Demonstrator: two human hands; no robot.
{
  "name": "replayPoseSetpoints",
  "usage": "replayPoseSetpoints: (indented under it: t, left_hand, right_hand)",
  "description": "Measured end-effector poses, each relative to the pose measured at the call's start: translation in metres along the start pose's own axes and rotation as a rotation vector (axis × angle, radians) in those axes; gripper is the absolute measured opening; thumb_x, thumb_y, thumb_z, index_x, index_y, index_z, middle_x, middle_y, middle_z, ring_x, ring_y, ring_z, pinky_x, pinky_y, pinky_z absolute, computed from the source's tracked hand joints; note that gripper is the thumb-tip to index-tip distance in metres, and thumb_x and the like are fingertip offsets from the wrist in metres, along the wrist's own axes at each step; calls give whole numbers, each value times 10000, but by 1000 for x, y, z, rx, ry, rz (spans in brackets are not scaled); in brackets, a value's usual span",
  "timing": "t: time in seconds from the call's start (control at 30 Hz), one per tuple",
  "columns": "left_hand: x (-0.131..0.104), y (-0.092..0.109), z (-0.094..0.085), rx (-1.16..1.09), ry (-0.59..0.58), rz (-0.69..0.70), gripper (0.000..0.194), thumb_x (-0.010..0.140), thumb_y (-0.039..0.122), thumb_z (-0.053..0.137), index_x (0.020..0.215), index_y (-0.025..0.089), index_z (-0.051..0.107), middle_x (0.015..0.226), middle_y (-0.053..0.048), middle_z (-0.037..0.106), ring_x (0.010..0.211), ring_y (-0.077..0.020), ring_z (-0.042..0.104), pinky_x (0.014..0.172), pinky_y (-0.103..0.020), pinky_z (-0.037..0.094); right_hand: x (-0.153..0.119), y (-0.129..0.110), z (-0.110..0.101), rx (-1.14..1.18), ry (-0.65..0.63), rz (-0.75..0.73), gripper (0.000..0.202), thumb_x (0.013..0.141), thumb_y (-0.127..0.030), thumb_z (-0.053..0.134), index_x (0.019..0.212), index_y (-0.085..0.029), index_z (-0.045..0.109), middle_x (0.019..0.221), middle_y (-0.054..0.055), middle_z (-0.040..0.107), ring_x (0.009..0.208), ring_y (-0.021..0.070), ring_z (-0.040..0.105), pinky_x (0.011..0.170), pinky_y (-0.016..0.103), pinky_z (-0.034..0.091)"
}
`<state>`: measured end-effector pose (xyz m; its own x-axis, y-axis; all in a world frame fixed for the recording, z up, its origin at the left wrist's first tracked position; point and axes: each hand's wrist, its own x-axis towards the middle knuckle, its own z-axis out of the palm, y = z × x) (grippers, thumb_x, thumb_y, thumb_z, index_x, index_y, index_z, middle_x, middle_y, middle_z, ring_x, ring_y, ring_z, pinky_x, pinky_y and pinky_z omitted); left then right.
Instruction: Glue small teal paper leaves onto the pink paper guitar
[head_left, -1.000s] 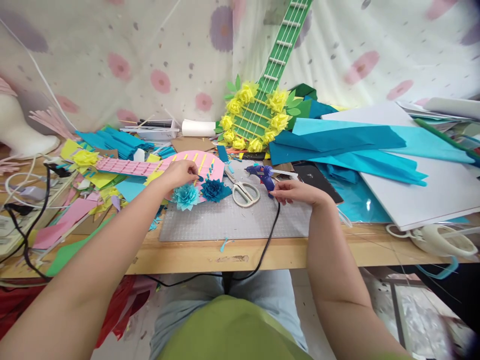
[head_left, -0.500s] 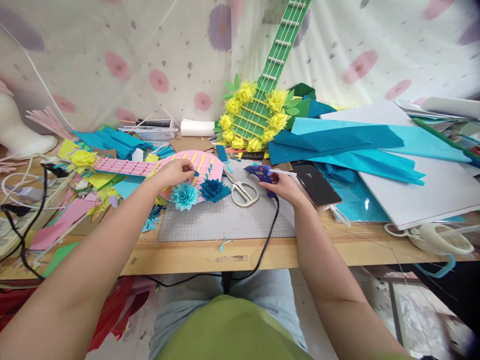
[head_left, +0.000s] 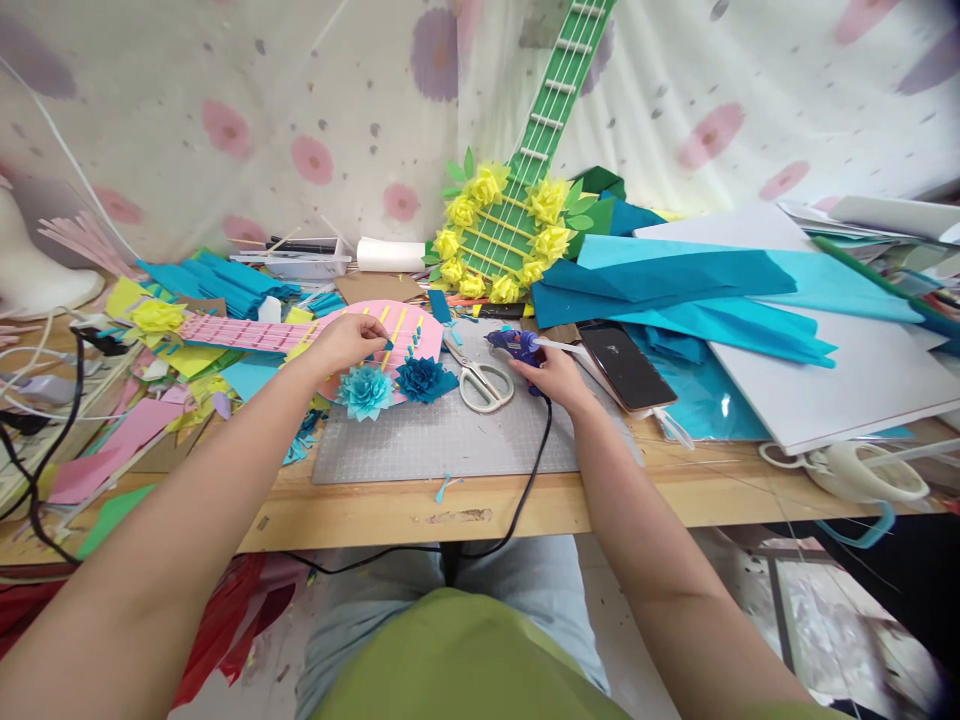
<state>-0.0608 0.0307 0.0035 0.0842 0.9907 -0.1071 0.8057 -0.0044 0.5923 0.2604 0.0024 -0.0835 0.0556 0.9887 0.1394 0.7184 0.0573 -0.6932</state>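
Over the body of a pink paper guitar (head_left: 420, 322), my left hand (head_left: 351, 342) is closed in a pinch on a small dark blue paper piece (head_left: 388, 345). Just below it are a light blue paper flower (head_left: 365, 391) and a dark blue paper flower (head_left: 421, 379) at the guitar's lower edge. My right hand (head_left: 556, 378) is wrapped round a blue glue gun (head_left: 516, 344), its nozzle pointing left and a white glue stick (head_left: 559, 345) out of its back. White-handled scissors (head_left: 486, 387) lie between my hands on the grey cutting mat (head_left: 420, 450).
A green guitar (head_left: 491, 240) with yellow flowers leans at the back. Blue paper strips (head_left: 660, 285), a phone (head_left: 628, 366) and white boards (head_left: 825, 400) crowd the right. Paper scraps (head_left: 120, 450) cover the left. The glue gun's black cord (head_left: 529, 490) hangs over the table edge.
The view has shifted slightly. My right hand with the glue gun has moved a little to the left; my left hand keeps its pinch over the pink guitar.
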Motion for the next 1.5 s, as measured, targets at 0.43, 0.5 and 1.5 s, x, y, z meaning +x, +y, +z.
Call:
replayPoseSetpoints:
  t: [0.43, 0.5, 1.5]
  left_hand:
    - [3, -6, 4, -48, 53, 11, 295, 619, 380, 738, 832, 194, 651, 788, -39, 740, 621, -177, 636, 502, -257, 411]
    - [2, -4, 3, -17, 57, 2, 312, 615, 338, 750, 860, 204, 613, 738, -17, 733, 594, -176, 636, 510, -259, 412]
    - [12, -7, 7, 67, 146, 28, 293, 602, 271, 762, 796, 221, 547, 737, -2, 741, 645, -189, 670, 525, -251, 427]
  right_hand:
    - [0, -1, 8, -50, 54, 72, 353, 738, -476, 663, 925, -178, 646, 908, 113, 706, 840, 262, 648, 724, 352, 490]
    - [0, -1, 8, -62, 44, 71, 354, 748, -479, 652, 929, -174, 646, 923, 119, 707, 852, 266, 647, 732, 359, 490]
    - [-2, -7, 7, -63, 26, 127, 398, 770, -450, 665, 1029, -149, 653, 1013, 138, 707, 946, 286, 659, 792, 361, 491]
